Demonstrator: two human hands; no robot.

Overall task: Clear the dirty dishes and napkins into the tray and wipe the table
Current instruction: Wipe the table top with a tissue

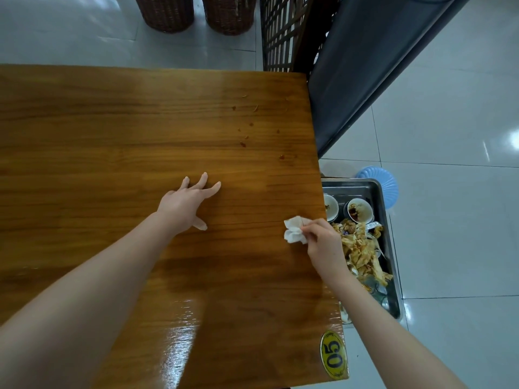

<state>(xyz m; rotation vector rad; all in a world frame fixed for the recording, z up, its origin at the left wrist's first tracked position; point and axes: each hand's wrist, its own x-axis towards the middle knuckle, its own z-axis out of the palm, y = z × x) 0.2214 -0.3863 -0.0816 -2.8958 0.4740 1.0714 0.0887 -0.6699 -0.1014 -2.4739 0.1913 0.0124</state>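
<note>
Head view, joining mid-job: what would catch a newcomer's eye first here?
The right hand pinching a crumpled white napkin at the table edge stands out first, the left hand spread on the wood nearby. Then the metal tray of dirty bowls and scraps beside that edge, and brown food spots farther up.

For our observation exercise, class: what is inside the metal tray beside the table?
The tray holds two sauce-stained bowls at its far end, then a heap of soiled napkins and scraps. The table edge and right arm cover its left side, hiding anything there.
</note>
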